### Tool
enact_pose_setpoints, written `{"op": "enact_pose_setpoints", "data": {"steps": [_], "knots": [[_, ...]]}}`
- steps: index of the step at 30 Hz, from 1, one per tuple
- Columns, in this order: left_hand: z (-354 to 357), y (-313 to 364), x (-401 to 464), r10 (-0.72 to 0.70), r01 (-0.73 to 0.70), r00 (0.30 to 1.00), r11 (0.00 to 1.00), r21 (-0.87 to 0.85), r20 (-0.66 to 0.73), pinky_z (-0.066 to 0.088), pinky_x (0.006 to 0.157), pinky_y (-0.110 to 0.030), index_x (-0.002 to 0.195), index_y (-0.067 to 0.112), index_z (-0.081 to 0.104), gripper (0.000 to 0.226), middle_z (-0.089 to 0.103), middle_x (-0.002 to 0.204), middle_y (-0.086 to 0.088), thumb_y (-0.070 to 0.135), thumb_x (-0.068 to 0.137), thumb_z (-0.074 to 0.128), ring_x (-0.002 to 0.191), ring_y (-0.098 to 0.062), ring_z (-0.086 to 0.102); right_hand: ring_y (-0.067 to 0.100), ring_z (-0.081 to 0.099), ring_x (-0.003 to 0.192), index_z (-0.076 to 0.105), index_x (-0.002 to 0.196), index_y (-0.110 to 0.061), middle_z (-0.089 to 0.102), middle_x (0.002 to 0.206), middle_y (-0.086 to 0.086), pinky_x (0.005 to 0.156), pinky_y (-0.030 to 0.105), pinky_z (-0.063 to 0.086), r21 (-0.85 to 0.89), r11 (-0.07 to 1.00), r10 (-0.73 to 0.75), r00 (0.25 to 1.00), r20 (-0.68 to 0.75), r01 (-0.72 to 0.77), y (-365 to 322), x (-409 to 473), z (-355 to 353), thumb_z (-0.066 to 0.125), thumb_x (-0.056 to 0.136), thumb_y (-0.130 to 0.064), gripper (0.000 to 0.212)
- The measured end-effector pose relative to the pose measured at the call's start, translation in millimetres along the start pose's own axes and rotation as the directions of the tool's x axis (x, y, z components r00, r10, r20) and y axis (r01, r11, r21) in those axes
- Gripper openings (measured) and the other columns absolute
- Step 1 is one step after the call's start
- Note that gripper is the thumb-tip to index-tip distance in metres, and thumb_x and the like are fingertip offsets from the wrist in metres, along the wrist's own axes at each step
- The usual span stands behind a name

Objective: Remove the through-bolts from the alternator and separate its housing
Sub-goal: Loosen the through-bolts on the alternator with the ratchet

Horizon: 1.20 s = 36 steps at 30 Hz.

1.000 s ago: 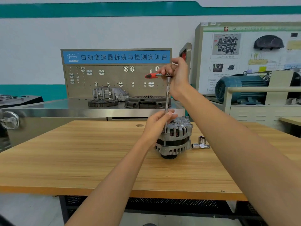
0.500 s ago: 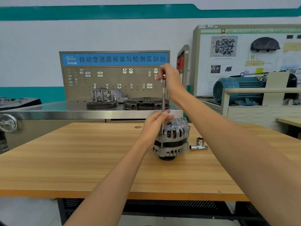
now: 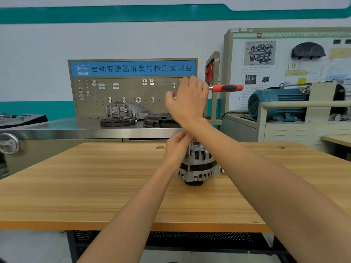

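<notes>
The silver and black alternator [image 3: 198,164] stands upright on the wooden table [image 3: 95,186], pulley end down. My right hand [image 3: 187,100] grips the head of a ratchet above it; the red and black ratchet handle [image 3: 227,87] sticks out to the right. The long extension bar running down to the alternator is hidden behind my right wrist. My left hand [image 3: 177,147] holds the lower end of the bar at the alternator's top left edge, fingers curled round it. The through-bolt under the socket is hidden.
A steel workbench [image 3: 76,130] behind the table carries a gear ring [image 3: 117,122], a gearbox casing [image 3: 125,111] and a dark clutch part [image 3: 159,120] below a pegboard. A blue motor [image 3: 275,103] stands at the right. A small metal part peeks out right of the alternator.
The ratchet handle has swung round from pointing left, past the camera line, to pointing right. My right hand turned with it. My left hand stays on the bar at the alternator.
</notes>
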<state>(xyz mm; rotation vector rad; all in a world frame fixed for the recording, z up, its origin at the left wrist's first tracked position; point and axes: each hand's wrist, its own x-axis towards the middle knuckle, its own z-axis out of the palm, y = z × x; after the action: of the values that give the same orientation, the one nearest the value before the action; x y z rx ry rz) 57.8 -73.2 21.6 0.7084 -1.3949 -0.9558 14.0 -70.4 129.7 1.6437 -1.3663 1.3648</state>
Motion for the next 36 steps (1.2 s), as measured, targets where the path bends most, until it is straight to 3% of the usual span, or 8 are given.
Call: {"op": "enact_pose_setpoints", "data": {"steps": [4,7,11,14,20,27,32,36], "knots": [[0,4,0,-0.017,0.018,0.999,1.0,-0.025,0.046,0.038,0.109,-0.039,0.092,0.024,0.073,0.017,0.074,0.1,0.006,0.028,0.095,0.057,0.11,-0.013,0.063,0.011,0.037,0.051,0.036,0.053,-0.015,0.038,0.051,-0.002,0.061,0.028,0.037,0.813,0.362,0.313,0.881,0.355,-0.456,4,23,-12,0.038,0.096,-0.02,0.043],[2,2,1,-0.012,0.014,0.998,0.999,-0.035,0.063,0.037,0.111,-0.039,0.094,0.027,0.072,0.015,0.074,0.102,0.006,0.027,0.095,0.057,0.11,-0.011,0.064,0.015,0.048,0.051,0.04,0.05,-0.011,0.043,0.042,0.0,0.065,0.026,0.045,0.82,-0.091,0.3,0.769,0.564,-0.565,12,31,-15,0.034,0.097,-0.02,0.048],[-1,0,2,0.002,-0.001,0.998,1.0,-0.03,0.055,0.045,0.099,-0.026,0.098,0.024,0.072,0.013,0.074,0.1,0.001,0.025,0.093,0.06,0.103,-0.016,0.067,0.012,0.044,0.06,0.043,0.059,-0.014,0.044,0.057,-0.003,0.059,0.023,0.038,0.775,0.495,0.304,0.914,0.269,-0.392,5,17,-9,0.039,0.095,-0.017,0.037],[0,-1,3,0.008,-0.008,1.0,1.0,-0.008,0.022,0.048,0.077,-0.021,0.088,0.02,0.072,0.015,0.074,0.076,0.008,0.016,0.093,0.059,0.076,-0.003,0.068,0.02,0.047,0.089,0.055,0.093,-0.012,0.052,0.093,0.004,0.093,0.035,0.031,0.007,0.999,0.039,0.999,-0.036,-0.039,12,-5,2,0.047,0.085,-0.025,0.017],[1,1,1,0.003,-0.002,1.0,1.0,-0.021,0.023,0.047,0.079,-0.023,0.097,0.019,0.071,0.015,0.072,0.08,0.012,0.021,0.095,0.057,0.078,0.002,0.063,0.015,0.045,0.082,0.053,0.071,-0.016,0.051,0.08,-0.004,0.095,0.034,0.03,0.252,0.959,0.139,0.99,-0.01,-0.132,0,4,0,0.046,0.089,-0.026,0.022],[1,3,0,-0.015,0.017,0.996,1.0,-0.022,0.09,0.039,0.109,-0.032,0.105,0.027,0.067,0.016,0.069,0.116,0.003,0.02,0.096,0.056,0.112,-0.007,0.061,0.012,0.051,0.052,0.04,0.052,-0.011,0.043,0.048,0.001,0.07,0.028,0.043,0.852,-0.022,0.382,0.783,0.49,-0.523,12,27,-17,0.034,0.096,-0.014,0.044],[0,1,-1,0.015,-0.018,0.998,0.999,0.04,0.056,0.046,0.099,-0.032,0.104,0.012,0.07,0.019,0.074,0.099,0.0,0.019,0.097,0.055,0.103,-0.012,0.065,0.015,0.047,0.078,0.053,0.078,-0.012,0.052,0.081,0.001,0.079,0.03,0.038,0.405,0.903,0.145,0.989,0.033,-0.146,10,1,-3,0.045,0.09,-0.019,0.016],[2,1,-1,0.011,-0.011,1.0,0.999,0.036,-0.004,0.047,0.077,-0.022,0.084,0.025,0.068,0.023,0.072,0.074,0.014,0.011,0.096,0.053,0.079,-0.001,0.064,0.022,0.045,0.1,0.055,0.104,-0.01,0.052,0.102,0.005,0.103,0.039,0.023,-0.06,0.996,0.062,0.993,-0.103,-0.068,9,-8,6,0.048,0.08,-0.027,0.03]]}}
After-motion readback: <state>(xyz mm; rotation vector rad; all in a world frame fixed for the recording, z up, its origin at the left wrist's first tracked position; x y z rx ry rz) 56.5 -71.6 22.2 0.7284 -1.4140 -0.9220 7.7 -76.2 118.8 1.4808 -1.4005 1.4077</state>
